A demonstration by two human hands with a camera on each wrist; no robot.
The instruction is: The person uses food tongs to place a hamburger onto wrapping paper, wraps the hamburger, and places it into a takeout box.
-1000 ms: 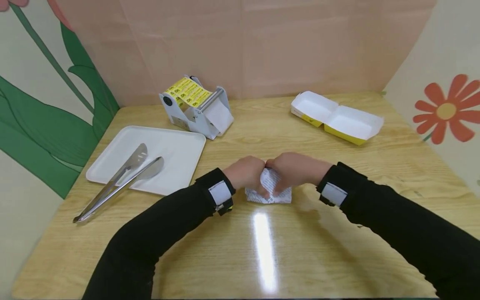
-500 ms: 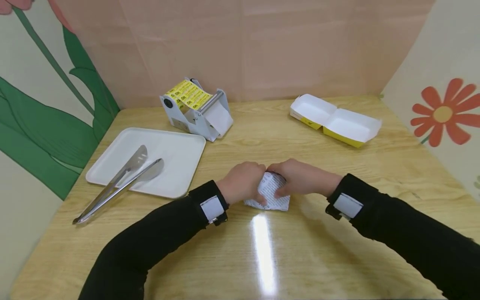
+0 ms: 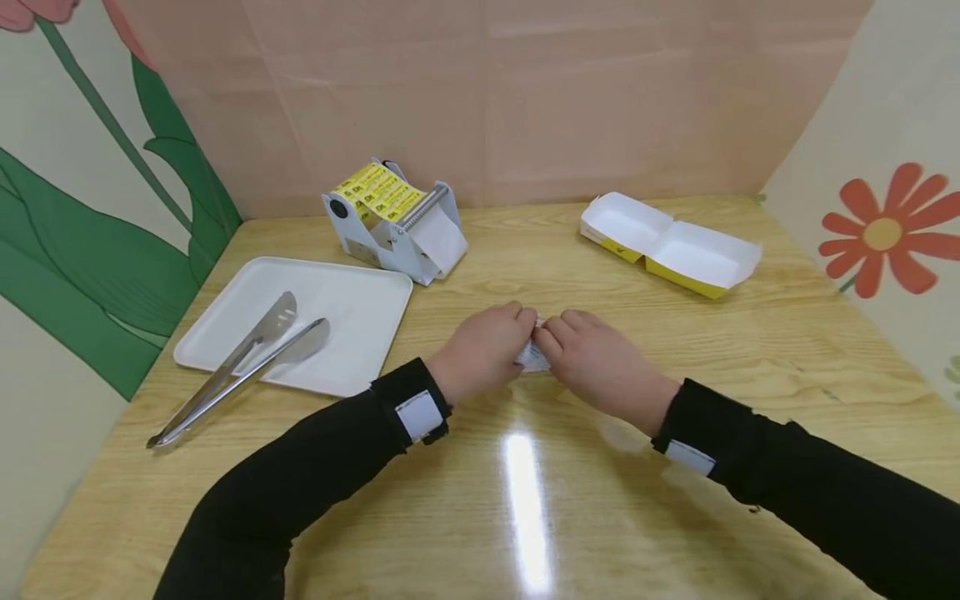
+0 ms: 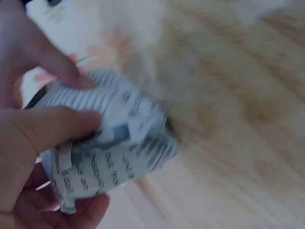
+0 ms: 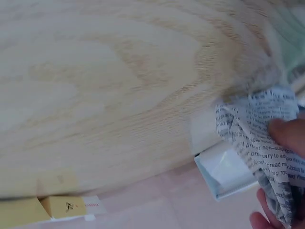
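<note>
A small packet wrapped in newsprint-patterned paper [image 3: 534, 358] is held between both hands above the middle of the table. In the head view the hands hide most of it. My left hand [image 3: 483, 350] grips its left side; the left wrist view shows the thumb on top of the printed paper [image 4: 114, 157] and the fingers beneath. My right hand [image 3: 603, 367] holds the opposite side. Its thumb lies on the paper [image 5: 252, 138] in the right wrist view, with fingertips under the lower edge. What the paper wraps cannot be seen.
On the left lies a white tray [image 3: 352, 333] with metal tongs [image 3: 240, 367] across it, handles past its near edge. A label dispenser [image 3: 397, 221] with yellow labels stands behind. An opened white-and-yellow carton [image 3: 667, 242] sits at the back right of the wooden table [image 3: 420, 517].
The right hand has turned knuckles up over the packet, and the left has shifted slightly away from me. Far less of the paper shows in the head view now.
</note>
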